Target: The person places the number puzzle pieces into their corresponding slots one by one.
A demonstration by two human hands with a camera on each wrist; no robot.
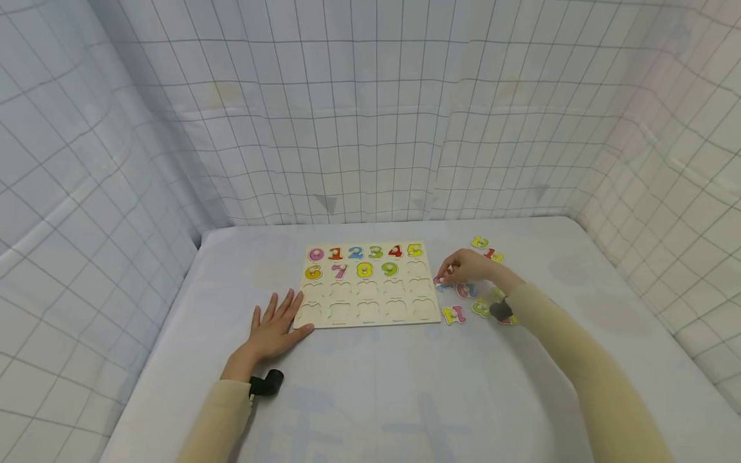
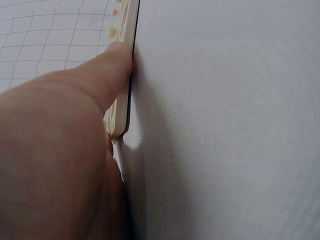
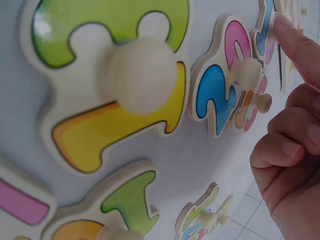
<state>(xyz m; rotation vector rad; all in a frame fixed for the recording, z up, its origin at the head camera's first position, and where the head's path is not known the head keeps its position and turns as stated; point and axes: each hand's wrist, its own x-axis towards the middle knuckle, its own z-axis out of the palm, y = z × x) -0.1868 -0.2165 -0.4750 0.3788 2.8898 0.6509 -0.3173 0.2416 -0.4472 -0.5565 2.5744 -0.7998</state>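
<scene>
A wooden number puzzle board [image 1: 347,292] lies on the table, with colourful single digits in its upper two rows and bare recesses below. My left hand [image 1: 274,331] rests spread at its lower left corner. In the left wrist view the left thumb [image 2: 107,70] presses on the board's edge [image 2: 120,117]. Just right of the board, my right hand [image 1: 466,267] pinches a pink and blue number piece [image 1: 444,287]. That piece [image 3: 263,37] shows at a fingertip in the right wrist view, while the other fingers curl; the grip itself is partly hidden.
Loose knobbed number pieces lie right of the board, among them a pink and yellow 11 [image 1: 454,314], a red and blue piece [image 1: 466,290] and a green one [image 1: 480,307]. More pieces [image 1: 479,242] lie farther back. Grid-patterned cloth [image 1: 370,128] hangs behind the table.
</scene>
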